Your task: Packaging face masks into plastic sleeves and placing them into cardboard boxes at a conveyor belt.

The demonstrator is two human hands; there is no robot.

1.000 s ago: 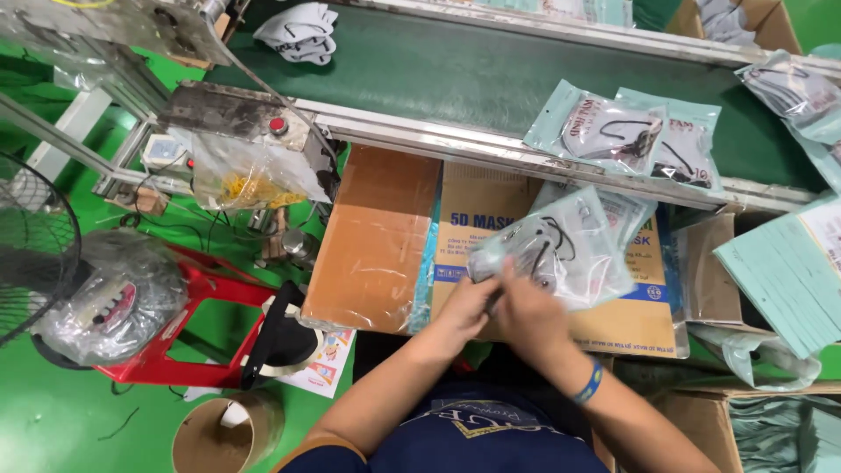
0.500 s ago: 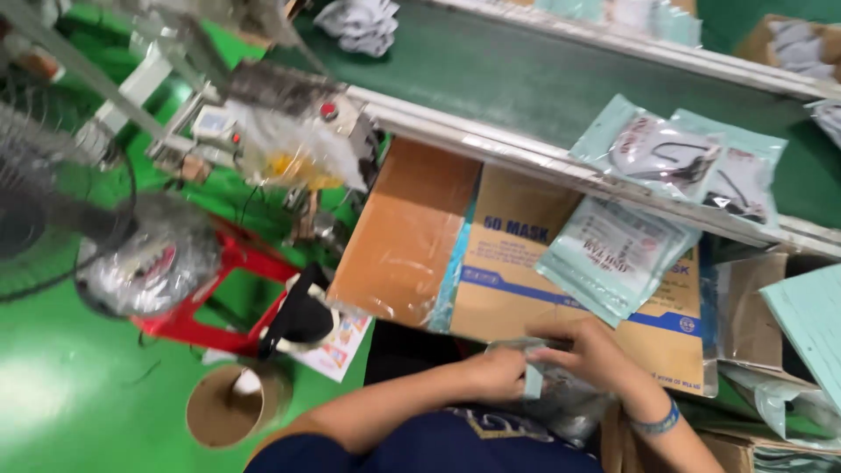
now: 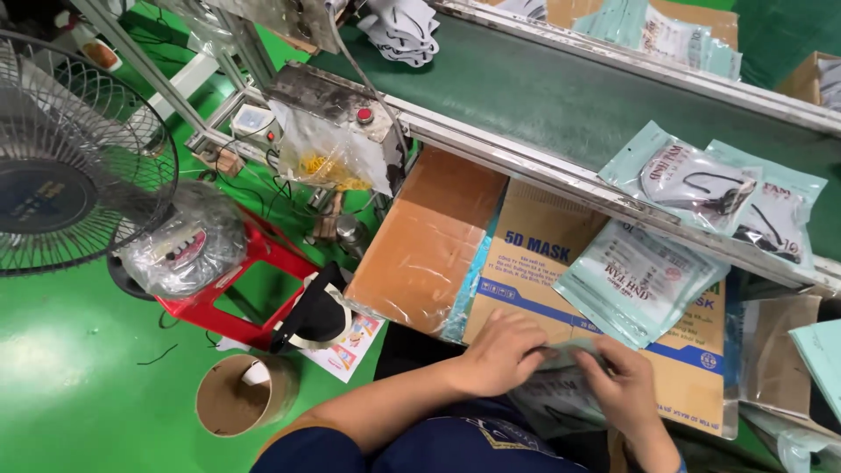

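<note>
Beside conveyor belt [image 3: 561, 96], over lap: left hand [image 3: 501, 352] and right hand [image 3: 624, 385], both pinching one clear mask pouch [image 3: 561, 398], pouch between them, low against body. One stack of sealed pouches [image 3: 639, 280] on printed carton [image 3: 543, 263], just above hands. Two more pouches [image 3: 727, 188] on belt edge. One cardboard tube [image 3: 235, 396] on floor, contents unclear. One fan [image 3: 74, 158] at left.

Bright, even overhead light; glare on the green floor [image 3: 61, 377]; soft shadows; slight edge distortion.
</note>
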